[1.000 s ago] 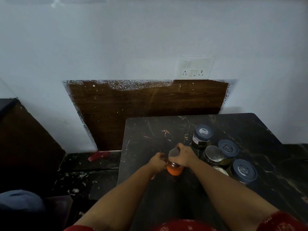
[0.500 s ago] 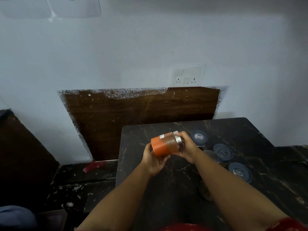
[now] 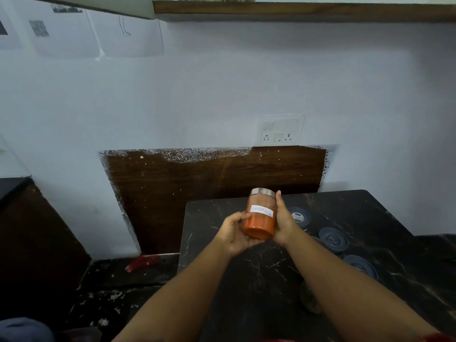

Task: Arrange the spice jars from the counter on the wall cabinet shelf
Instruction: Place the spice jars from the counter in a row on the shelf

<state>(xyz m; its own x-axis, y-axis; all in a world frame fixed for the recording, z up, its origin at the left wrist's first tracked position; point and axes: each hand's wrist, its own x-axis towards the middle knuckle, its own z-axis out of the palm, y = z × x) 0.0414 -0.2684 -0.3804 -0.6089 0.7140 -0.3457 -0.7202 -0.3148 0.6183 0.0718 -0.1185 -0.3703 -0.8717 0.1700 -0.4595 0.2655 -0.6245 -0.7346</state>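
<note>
An orange spice jar (image 3: 260, 218) with a silver lid and a white label is held nearly upright above the black marble counter (image 3: 246, 280). My left hand (image 3: 234, 234) cups its base from the left, fingers curled under it. My right hand (image 3: 285, 223) grips its right side, fingertips up by the lid. Three dark-lidded jars (image 3: 333, 239) stand on the counter to the right, partly hidden by my right forearm. The wooden wall cabinet shelf (image 3: 296, 11) runs along the top of the view.
A brown wooden panel (image 3: 209, 181) leans on the wall behind the counter, below a white socket plate (image 3: 280, 130). Paper sheets (image 3: 98, 35) hang at the upper left. A red scrap (image 3: 143, 262) lies on the lower ledge at the left.
Both hands lifted the orange jar off the counter, tipped it on its side, then turned it upright with the label facing me. The view has tilted up and the shelf now shows.
</note>
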